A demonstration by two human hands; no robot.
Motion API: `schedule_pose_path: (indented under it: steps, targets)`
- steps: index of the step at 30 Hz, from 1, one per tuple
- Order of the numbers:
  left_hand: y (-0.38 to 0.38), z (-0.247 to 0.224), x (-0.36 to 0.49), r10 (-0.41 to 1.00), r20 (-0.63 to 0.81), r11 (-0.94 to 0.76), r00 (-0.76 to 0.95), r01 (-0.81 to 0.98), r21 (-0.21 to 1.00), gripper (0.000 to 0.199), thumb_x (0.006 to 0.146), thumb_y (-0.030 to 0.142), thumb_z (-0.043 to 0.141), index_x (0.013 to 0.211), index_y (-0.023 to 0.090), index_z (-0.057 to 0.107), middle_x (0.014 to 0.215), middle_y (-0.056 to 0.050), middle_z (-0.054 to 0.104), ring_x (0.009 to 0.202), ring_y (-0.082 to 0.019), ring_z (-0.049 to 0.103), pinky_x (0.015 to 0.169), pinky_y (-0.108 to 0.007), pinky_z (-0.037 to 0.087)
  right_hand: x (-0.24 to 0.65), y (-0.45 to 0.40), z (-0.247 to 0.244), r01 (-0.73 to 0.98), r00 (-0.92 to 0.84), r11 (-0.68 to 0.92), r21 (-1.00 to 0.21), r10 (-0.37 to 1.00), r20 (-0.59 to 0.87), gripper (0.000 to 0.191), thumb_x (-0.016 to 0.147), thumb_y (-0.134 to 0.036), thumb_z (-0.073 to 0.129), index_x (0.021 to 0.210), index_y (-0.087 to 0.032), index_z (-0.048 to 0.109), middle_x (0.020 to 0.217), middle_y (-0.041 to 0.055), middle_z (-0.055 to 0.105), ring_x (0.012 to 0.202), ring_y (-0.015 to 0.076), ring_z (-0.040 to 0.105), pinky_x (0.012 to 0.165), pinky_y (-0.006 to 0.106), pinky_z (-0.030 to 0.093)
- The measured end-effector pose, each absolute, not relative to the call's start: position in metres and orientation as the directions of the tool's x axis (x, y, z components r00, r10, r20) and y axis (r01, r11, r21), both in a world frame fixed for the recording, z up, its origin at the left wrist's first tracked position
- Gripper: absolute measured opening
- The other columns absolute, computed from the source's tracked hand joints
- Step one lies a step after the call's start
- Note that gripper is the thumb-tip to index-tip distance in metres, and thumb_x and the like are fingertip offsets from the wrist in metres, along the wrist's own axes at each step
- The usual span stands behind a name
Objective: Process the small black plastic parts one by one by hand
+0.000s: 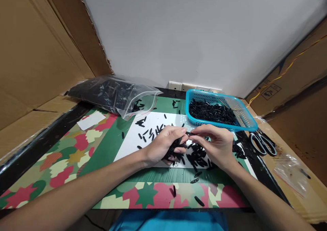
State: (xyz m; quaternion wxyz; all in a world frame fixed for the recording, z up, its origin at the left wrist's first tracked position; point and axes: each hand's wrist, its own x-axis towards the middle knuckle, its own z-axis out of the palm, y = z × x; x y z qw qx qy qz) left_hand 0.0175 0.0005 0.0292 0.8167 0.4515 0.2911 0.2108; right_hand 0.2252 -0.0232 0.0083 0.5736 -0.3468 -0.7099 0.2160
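Note:
My left hand point(167, 140) is closed round a bunch of small black strips, whose ends stick out between and below the fingers. Its thumb and index finger also meet one slim black piece point(189, 133). The other end of that piece is pinched between the thumb and fingertips of my right hand point(214, 140). Under both hands lies a white sheet point(130, 145) with many loose black pieces point(200, 156) scattered over it. What the pieces are exactly, I cannot make out.
Behind my right hand stands a blue basket point(222, 124) with many black pieces in it. A zip bag point(109, 91) full of black pieces lies back left. Scissors point(263, 144) and a small clear bag point(292, 173) are at the right. Cardboard walls point(46, 36) flank the table.

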Motion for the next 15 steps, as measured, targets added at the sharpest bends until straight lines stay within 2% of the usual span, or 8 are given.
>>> schedule_pose_path:
  steps: [9,11,13,15]
  targets:
    - [0.006,0.031,0.022,0.681,-0.328,0.542,0.655,-0.149,0.827,0.047,0.098,0.061,0.064,0.08,0.023,0.043,0.061,0.009,0.035,0.041,-0.005,0.028,0.032,-0.011,0.021,0.231,-0.02,0.01,0.333,-0.115,0.587,-0.738,0.802,0.586,0.004,0.094,-0.021,0.081,0.091,-0.022,0.077,0.086,-0.0011,0.08,0.071,0.0123,0.072,0.062,0.021,0.058]
    - [0.006,0.031,0.021,0.679,-0.333,0.55,0.654,-0.153,0.821,0.047,0.097,0.061,0.065,0.08,0.023,0.043,0.062,0.009,0.035,0.041,-0.005,0.028,0.031,-0.011,0.021,0.233,-0.021,0.013,0.361,-0.131,0.584,-0.727,0.803,0.581,0.009,0.095,-0.024,0.08,0.088,-0.021,0.075,0.082,-0.0009,0.078,0.066,0.0115,0.068,0.06,0.022,0.054]
    - [0.005,0.032,0.021,0.676,-0.34,0.564,0.654,-0.162,0.81,0.047,0.095,0.061,0.067,0.08,0.023,0.043,0.062,0.009,0.035,0.041,-0.005,0.029,0.031,-0.011,0.021,0.236,-0.023,0.019,0.381,-0.235,0.578,-0.722,0.816,0.529,0.022,0.097,-0.032,0.079,0.08,-0.019,0.073,0.072,-0.0018,0.073,0.058,0.0103,0.06,0.055,0.022,0.048]
    - [0.005,0.034,0.021,0.676,-0.352,0.582,0.648,-0.176,0.794,0.048,0.094,0.061,0.069,0.08,0.023,0.043,0.062,0.009,0.034,0.041,-0.005,0.029,0.032,-0.011,0.021,0.238,-0.026,0.026,0.392,-0.462,0.549,-0.738,0.811,0.358,0.031,0.099,-0.04,0.077,0.077,-0.019,0.073,0.062,-0.0036,0.066,0.052,0.0095,0.053,0.052,0.023,0.041]
